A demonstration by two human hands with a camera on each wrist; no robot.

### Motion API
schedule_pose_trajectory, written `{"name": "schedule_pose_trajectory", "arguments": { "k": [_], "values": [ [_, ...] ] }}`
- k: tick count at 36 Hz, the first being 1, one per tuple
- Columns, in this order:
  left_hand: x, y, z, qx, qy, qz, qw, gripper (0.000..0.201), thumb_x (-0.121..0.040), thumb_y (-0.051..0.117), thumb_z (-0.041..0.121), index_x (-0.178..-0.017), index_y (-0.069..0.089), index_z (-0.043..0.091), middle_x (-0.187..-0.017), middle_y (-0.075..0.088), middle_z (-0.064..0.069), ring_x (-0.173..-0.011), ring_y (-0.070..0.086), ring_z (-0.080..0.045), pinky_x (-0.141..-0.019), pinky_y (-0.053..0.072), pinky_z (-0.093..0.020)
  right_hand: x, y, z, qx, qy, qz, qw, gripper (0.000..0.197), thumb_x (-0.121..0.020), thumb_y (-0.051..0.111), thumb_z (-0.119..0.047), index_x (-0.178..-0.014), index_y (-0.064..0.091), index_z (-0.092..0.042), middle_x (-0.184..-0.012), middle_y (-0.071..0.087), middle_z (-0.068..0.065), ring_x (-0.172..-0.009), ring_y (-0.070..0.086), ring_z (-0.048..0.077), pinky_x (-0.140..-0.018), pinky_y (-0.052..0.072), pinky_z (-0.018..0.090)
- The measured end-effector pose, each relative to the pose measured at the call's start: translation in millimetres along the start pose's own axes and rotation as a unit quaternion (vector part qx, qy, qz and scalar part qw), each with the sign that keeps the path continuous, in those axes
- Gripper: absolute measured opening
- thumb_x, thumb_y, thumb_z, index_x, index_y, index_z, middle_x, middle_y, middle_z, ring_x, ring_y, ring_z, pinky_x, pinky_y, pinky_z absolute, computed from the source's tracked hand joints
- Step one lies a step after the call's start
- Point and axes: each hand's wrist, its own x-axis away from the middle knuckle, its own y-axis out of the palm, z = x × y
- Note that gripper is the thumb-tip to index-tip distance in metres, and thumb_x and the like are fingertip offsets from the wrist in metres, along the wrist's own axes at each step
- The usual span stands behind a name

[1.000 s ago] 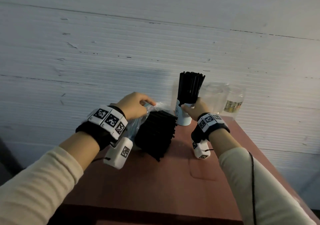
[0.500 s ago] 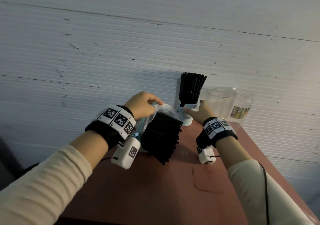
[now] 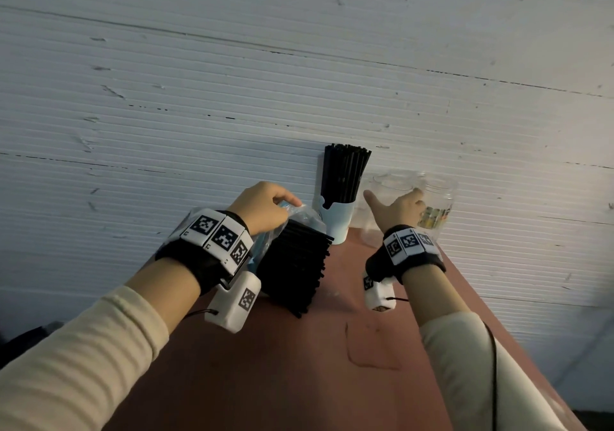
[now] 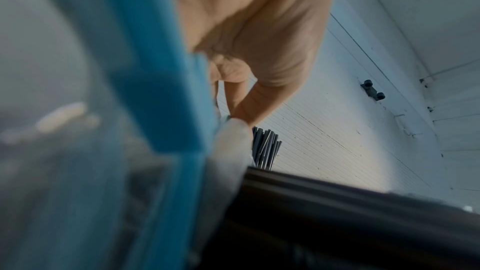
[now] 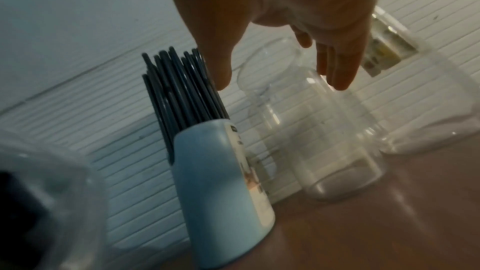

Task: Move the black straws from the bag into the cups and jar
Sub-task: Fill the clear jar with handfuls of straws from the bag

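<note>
At frame centre, the clear plastic bag of black straws is pinched by the left hand; the clear plastic cup is approached by the spread, empty right hand, apparently for repositioning before filling.

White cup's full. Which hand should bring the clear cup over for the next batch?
Right. The right hand is open and already reaching at the clear cup, holding nothing. The left hand is busy pinching the bag of straws.
</note>
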Motion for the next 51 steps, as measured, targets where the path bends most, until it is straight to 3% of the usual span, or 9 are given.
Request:
{"name": "schedule_pose_trajectory", "arguments": {
  "k": [9, 17, 27, 31, 36, 41, 45, 48, 51],
  "values": [
    [-7.5, 0.2, -3.3, 0.005, 0.005, -0.009, 1.0, 0.041, -0.086, 0.052, 0.001, -0.106, 0.071, 0.032, -0.13, 0.06, 0.0, -0.124, 0.052, -0.013, -0.087, 0.037, -0.023, -14.4, 19.6, -0.8, 0.061, 0.085, -0.001, 0.995, 0.093, -0.083, 0.066, -0.051, -0.143, 0.016, 0.0, -0.137, 0.035, 0.022, -0.125, 0.04, 0.036, -0.099, 0.038, 0.043],
    [-4.4, 1.6, -3.6, 0.01, 0.009, -0.015, 1.0, 0.041, -0.086, 0.053, -0.001, -0.107, 0.071, 0.03, -0.129, 0.061, -0.001, -0.118, 0.056, -0.016, -0.084, 0.039, -0.024, -13.5, 11.7, 3.7, 0.112, 0.062, -0.037, 0.991, 0.078, -0.09, 0.057, -0.049, -0.138, 0.021, 0.0, -0.135, 0.042, 0.024, -0.121, 0.047, 0.04, -0.096, 0.043, 0.046],
    [18.4, 0.3, -3.7, -0.022, 0.01, -0.065, 0.998, 0.049, -0.084, 0.057, -0.002, -0.121, 0.065, 0.029, -0.14, 0.054, -0.003, -0.125, 0.052, -0.019, -0.094, 0.041, -0.025, 22.1, -37.0, 3.7, 0.141, 0.008, -0.155, 0.978, 0.091, -0.094, 0.053, -0.044, -0.147, 0.0, 0.008, -0.152, 0.023, 0.024, -0.138, 0.032, 0.035, -0.107, 0.032, 0.04],
    [30.8, 0.1, -6.4, -0.05, 0.003, -0.09, 0.995, 0.059, -0.08, 0.055, -0.005, -0.12, 0.062, 0.038, -0.134, 0.058, -0.002, -0.115, 0.061, -0.028, -0.096, 0.051, -0.041, 45.5, -56.9, 2.0, 0.153, -0.01, -0.194, 0.969, 0.092, -0.094, 0.053, -0.045, -0.147, 0.0, 0.008, -0.152, 0.026, 0.023, -0.137, 0.033, 0.035, -0.107, 0.033, 0.038],
    [47.8, -0.3, -15.4, -0.101, -0.004, -0.084, 0.991, 0.055, -0.08, 0.053, -0.006, -0.118, 0.064, 0.032, -0.093, 0.063, 0.005, -0.072, 0.058, -0.02, -0.066, 0.047, -0.032, 74.7, -77.3, -2.7, 0.15, -0.028, -0.244, 0.958, 0.09, -0.094, 0.053, -0.046, -0.148, 0.001, 0.005, -0.152, 0.028, 0.022, -0.138, 0.034, 0.033, -0.105, 0.033, 0.034],
    [66.9, -3.2, -22.6, -0.125, 0.004, -0.081, 0.989, 0.048, -0.082, 0.059, 0.001, -0.106, 0.064, 0.042, -0.127, 0.062, 0.003, -0.104, 0.064, -0.025, -0.09, 0.052, -0.043, 94.1, -89.4, -3.7, 0.14, -0.027, -0.278, 0.95, 0.1, -0.089, 0.056, -0.054, -0.15, -0.001, 0.001, -0.152, 0.031, 0.019, -0.14, 0.032, 0.03, -0.107, 0.031, 0.035],
    [76.0, -11.9, -31.7, -0.131, -0.011, -0.055, 0.99, 0.043, -0.083, 0.061, 0.006, -0.095, 0.062, 0.047, -0.102, 0.069, -0.003, -0.078, 0.061, -0.022, -0.067, 0.047, -0.03, 110.9, -98.7, -7.1, 0.114, -0.068, -0.234, 0.963, 0.109, -0.084, 0.062, -0.057, -0.151, -0.005, -0.004, -0.158, 0.013, 0.017, -0.145, 0.019, 0.031, -0.113, 0.023, 0.038],
    [81.9, -22.8, -37.0, -0.137, -0.019, -0.026, 0.99, 0.037, -0.083, 0.061, 0.015, -0.1, 0.065, 0.047, -0.103, 0.067, 0.001, -0.083, 0.06, -0.014, -0.072, 0.048, -0.027, 116.9, -95.1, -7.9, 0.089, -0.164, -0.15, 0.971, 0.107, -0.082, 0.063, -0.057, -0.151, -0.001, -0.006, -0.158, 0.006, 0.015, -0.146, 0.008, 0.029, -0.117, 0.015, 0.041],
    [84.2, -29.6, -40.2, -0.13, -0.026, -0.014, 0.991, 0.035, -0.084, 0.061, 0.013, -0.106, 0.067, 0.04, -0.116, 0.065, 0.002, -0.098, 0.062, -0.017, -0.083, 0.047, -0.029, 124.8, -85.7, -13.4, 0.05, -0.279, -0.073, 0.956, 0.081, -0.087, 0.062, -0.046, -0.147, 0.023, -0.009, -0.149, 0.023, 0.01, -0.14, 0.021, 0.025, -0.112, 0.019, 0.03]
  ]
}}
